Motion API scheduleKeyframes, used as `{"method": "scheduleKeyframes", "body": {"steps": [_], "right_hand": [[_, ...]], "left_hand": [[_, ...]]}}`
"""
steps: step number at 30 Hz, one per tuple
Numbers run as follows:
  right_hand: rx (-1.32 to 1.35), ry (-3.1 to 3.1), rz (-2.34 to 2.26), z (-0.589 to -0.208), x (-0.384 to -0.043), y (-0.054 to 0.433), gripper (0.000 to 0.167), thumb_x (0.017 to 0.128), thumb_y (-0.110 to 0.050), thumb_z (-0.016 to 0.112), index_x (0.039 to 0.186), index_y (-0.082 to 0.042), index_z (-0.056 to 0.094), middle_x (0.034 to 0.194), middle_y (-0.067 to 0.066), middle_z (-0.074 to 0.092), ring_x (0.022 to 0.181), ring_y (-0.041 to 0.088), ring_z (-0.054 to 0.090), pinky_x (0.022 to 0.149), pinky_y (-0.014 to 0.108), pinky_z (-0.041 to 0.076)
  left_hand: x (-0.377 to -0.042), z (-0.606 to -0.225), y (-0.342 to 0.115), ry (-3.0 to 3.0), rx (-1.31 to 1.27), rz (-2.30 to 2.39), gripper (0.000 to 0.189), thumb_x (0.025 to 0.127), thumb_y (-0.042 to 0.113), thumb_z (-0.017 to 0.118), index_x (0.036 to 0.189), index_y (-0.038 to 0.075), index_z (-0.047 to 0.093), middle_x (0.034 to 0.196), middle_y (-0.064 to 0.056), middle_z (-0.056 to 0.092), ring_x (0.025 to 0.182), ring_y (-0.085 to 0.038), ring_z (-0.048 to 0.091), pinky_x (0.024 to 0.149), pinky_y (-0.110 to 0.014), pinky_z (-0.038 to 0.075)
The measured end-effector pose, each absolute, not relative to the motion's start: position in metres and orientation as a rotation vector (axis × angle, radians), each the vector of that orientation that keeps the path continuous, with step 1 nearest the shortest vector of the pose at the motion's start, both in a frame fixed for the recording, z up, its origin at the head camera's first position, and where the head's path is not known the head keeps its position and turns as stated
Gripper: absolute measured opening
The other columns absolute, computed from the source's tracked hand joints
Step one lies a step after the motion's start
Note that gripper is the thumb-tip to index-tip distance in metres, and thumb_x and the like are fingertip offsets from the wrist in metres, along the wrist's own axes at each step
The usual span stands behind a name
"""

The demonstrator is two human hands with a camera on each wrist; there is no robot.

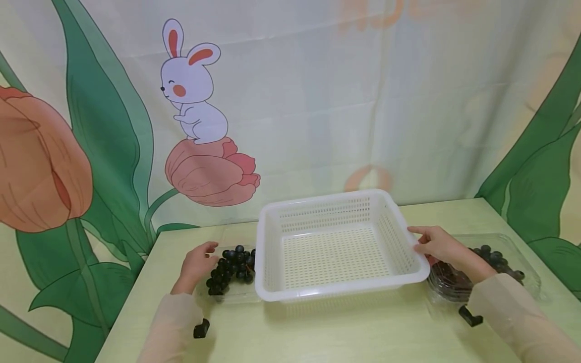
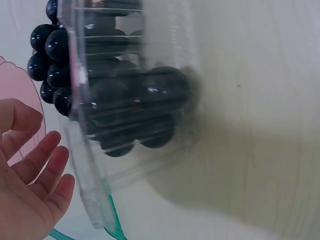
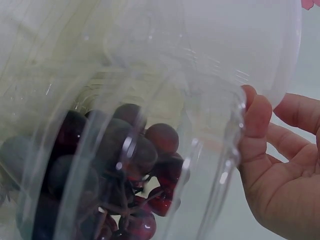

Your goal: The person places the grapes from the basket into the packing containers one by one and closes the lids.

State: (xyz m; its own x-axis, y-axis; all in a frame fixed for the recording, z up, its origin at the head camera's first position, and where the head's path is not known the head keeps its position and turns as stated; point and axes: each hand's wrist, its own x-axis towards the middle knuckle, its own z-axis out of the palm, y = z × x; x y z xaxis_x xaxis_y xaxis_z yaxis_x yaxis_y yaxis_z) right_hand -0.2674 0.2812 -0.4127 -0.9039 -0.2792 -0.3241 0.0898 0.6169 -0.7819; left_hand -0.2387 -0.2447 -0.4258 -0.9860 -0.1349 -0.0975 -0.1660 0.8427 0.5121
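The right hand hides part of the clear tray of grapes.

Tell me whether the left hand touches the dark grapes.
Apart. The left wrist view shows the left hand open beside the clear tray, whose wall separates it from the dark grapes.

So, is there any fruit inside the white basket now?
No, the white basket holds nothing; the dark grapes lie in a clear tray left of it.
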Motion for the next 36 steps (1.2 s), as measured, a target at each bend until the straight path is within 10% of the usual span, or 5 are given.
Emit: {"method": "scheduleKeyframes", "body": {"steps": [19, 36], "right_hand": [[-0.174, 2.442, -1.206, -0.413, -0.267, 0.282, 0.060, 0.087, -0.007, 0.051, 0.138, 0.003, 0.021, 0.097, 0.019, 0.050, 0.073, 0.020, 0.054, 0.063, 0.032, 0.052], [-0.175, 2.431, -1.214, -0.414, -0.268, 0.282, 0.060, 0.087, -0.005, 0.050, 0.138, 0.004, 0.020, 0.094, 0.018, 0.049, 0.071, 0.019, 0.054, 0.061, 0.032, 0.052]], "left_hand": [[-0.232, -0.440, -0.256, 3.079, -0.188, 0.739, 0.038, 0.082, 0.001, 0.047, 0.120, 0.000, 0.051, 0.128, -0.024, 0.042, 0.118, -0.041, 0.038, 0.091, -0.052, 0.036], [-0.221, -0.435, -0.267, 3.031, -0.193, 0.630, 0.043, 0.075, -0.008, 0.047, 0.117, -0.001, 0.053, 0.116, -0.026, 0.051, 0.091, -0.036, 0.055, 0.068, -0.040, 0.045]]}}
